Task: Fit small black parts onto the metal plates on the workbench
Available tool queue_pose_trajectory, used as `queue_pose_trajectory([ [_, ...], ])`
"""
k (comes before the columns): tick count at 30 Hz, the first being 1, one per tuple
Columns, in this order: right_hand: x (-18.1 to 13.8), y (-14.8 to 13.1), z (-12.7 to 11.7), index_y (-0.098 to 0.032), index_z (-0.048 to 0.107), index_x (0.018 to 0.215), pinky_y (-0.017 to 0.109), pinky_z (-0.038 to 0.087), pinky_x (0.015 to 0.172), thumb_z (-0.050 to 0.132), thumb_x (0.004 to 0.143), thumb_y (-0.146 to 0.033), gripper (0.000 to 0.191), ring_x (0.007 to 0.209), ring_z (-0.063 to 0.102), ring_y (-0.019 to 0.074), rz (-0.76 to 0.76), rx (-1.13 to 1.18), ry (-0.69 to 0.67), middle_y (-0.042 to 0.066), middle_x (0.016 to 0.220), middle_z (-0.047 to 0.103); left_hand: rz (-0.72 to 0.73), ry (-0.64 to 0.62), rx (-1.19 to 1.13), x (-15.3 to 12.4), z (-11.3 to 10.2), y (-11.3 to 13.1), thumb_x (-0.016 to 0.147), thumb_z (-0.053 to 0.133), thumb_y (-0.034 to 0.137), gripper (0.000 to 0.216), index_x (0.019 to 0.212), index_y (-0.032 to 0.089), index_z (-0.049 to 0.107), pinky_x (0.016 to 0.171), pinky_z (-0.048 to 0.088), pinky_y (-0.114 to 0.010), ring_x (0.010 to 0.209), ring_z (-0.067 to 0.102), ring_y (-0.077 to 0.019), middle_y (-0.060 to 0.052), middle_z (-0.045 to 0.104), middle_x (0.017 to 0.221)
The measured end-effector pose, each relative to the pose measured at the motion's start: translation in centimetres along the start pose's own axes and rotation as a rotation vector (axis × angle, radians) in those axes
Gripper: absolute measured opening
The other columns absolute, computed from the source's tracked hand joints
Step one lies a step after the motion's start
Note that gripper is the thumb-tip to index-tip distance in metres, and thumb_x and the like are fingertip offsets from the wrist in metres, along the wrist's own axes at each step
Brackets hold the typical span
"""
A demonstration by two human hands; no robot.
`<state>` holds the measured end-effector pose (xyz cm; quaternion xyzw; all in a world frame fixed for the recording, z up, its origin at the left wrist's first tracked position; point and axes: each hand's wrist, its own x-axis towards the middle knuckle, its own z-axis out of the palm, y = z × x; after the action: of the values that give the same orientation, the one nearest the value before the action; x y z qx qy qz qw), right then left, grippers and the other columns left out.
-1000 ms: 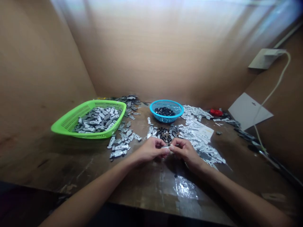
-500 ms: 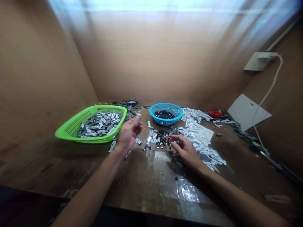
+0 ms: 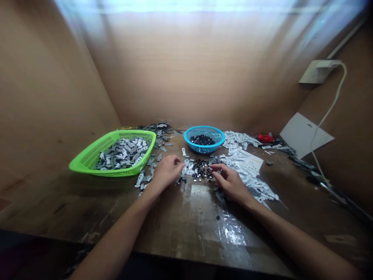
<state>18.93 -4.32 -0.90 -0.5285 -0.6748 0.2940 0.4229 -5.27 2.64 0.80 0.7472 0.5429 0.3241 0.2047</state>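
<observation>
I see left hand [image 3: 166, 171] near flat silver-grey pieces [image 3: 189, 167], fingers curled, can't tell if holding. Right hand [image 3: 231, 183]: thumb, index slightly apart, beside small round black pieces [image 3: 201, 171] before round blue plastic basket [image 3: 204, 149].

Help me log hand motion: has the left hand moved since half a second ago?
Yes: judged against the green basket, the left hand has moved right, away from it, toward the black pieces.

Left hand [image 3: 166, 170], earlier meeting right hand [image 3: 230, 182], now parted, at nine o'clock from loose small round black pieces [image 3: 201, 170].
</observation>
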Motion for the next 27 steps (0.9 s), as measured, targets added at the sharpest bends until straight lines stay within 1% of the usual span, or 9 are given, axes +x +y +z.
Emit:
queue_pose_trajectory([
  [3, 0.0, 0.1, -0.2, -0.020, 0.057, 0.104, 0.025, 0.044, 0.061, 0.046, 0.084, -0.032, 0.025, 0.064, 0.057, 0.0119, -0.038, -0.081, 0.018, 0.004, 0.096, 0.062, 0.176, -0.008, 0.297, -0.8, 2.4, -0.4, 0.073, 0.057, 0.039, 0.027, 0.090, 0.019, 0.061, 0.079, 0.038, -0.033, 0.088, 0.053, -0.0230, -0.008, 0.061, 0.089],
  [6, 0.0, 0.1, -0.2, -0.019, 0.059, 0.102, 0.026, 0.044, 0.064, 0.045, 0.084, -0.029, 0.024, 0.071, 0.058, 0.0136, -0.078, -0.121, 0.029, 0.005, 0.097, 0.061, 0.193, -0.041, 0.329, -0.9, 2.8, -1.1, 0.077, 0.052, 0.030, 0.020, 0.091, 0.019, 0.061, 0.076, 0.039, -0.030, 0.084, 0.056, -0.0205, -0.007, 0.062, 0.087],
  [11, 0.1, 0.4, -0.2, -0.019, 0.060, 0.100, 0.027, 0.043, 0.073, 0.046, 0.083, -0.024, 0.022, 0.085, 0.057, 0.0157, -0.149, -0.135, 0.037, 0.005, 0.100, 0.061, 0.121, 0.016, 0.173, -0.3, 1.8, -1.5, 0.077, 0.048, 0.021, 0.020, 0.093, 0.021, 0.061, 0.073, 0.041, -0.028, 0.077, 0.058, -0.0179, -0.005, 0.063, 0.083],
  [14, 0.1, 0.1, -0.2, -0.019, 0.060, 0.100, 0.027, 0.043, 0.073, 0.047, 0.083, -0.024, 0.022, 0.087, 0.056, 0.0159, -0.147, -0.133, 0.035, 0.005, 0.101, 0.061, 0.064, 0.038, -0.108, -0.3, 1.9, -0.5, 0.075, 0.052, 0.023, 0.028, 0.103, 0.019, 0.056, 0.070, 0.043, -0.027, 0.072, 0.058, -0.0158, -0.004, 0.061, 0.079],
  [16, -0.1, -0.3, 0.0, -0.019, 0.059, 0.102, 0.026, 0.044, 0.070, 0.048, 0.083, -0.027, 0.023, 0.087, 0.056, 0.0158, -0.120, -0.106, 0.003, 0.005, 0.101, 0.061, 0.016, -0.039, -0.403, -0.7, 2.5, 0.6, 0.075, 0.056, 0.027, 0.038, 0.111, 0.018, 0.049, 0.066, 0.046, -0.026, 0.068, 0.059, -0.0142, -0.002, 0.058, 0.076],
  [18, -0.4, -0.9, 0.4, -0.019, 0.056, 0.106, 0.025, 0.044, 0.066, 0.051, 0.082, -0.030, 0.028, 0.085, 0.057, 0.0153, -0.095, -0.049, -0.060, 0.004, 0.099, 0.061, -0.024, -0.198, -0.671, -1.4, 3.5, 1.9, 0.074, 0.058, 0.030, 0.046, 0.115, 0.018, 0.042, 0.062, 0.047, -0.025, 0.064, 0.059, -0.0127, 0.000, 0.055, 0.074],
  [20, -0.6, -1.4, 0.8, -0.019, 0.055, 0.107, 0.023, 0.044, 0.064, 0.054, 0.080, -0.032, 0.030, 0.081, 0.058, 0.0144, -0.088, 0.011, -0.118, 0.003, 0.096, 0.062, -0.057, -0.298, -0.793, -2.2, 4.4, 2.9, 0.072, 0.061, 0.032, 0.046, 0.111, 0.019, 0.041, 0.060, 0.047, -0.025, 0.062, 0.059, -0.0118, 0.000, 0.056, 0.075],
  [23, -0.7, -1.4, 0.9, -0.018, 0.059, 0.101, 0.023, 0.044, 0.066, 0.051, 0.082, -0.030, 0.023, 0.078, 0.058, 0.0138, -0.099, 0.040, -0.124, 0.002, 0.089, 0.064, -0.068, -0.379, -0.791, -3.0, 4.8, 3.9, 0.073, 0.060, 0.034, 0.035, 0.100, 0.018, 0.044, 0.060, 0.048, -0.026, 0.068, 0.061, -0.0144, -0.004, 0.058, 0.085],
  [27, -0.3, -0.6, 0.1, -0.019, 0.063, 0.095, 0.025, 0.043, 0.073, 0.051, 0.081, -0.021, 0.019, 0.081, 0.058, 0.0144, -0.127, -0.054, -0.077, 0.002, 0.091, 0.065, 0.097, -0.260, -0.488, -3.2, 3.5, 4.4, 0.072, 0.060, 0.032, 0.029, 0.096, 0.018, 0.052, 0.063, 0.045, -0.024, 0.075, 0.058, -0.0147, -0.004, 0.059, 0.087],
])
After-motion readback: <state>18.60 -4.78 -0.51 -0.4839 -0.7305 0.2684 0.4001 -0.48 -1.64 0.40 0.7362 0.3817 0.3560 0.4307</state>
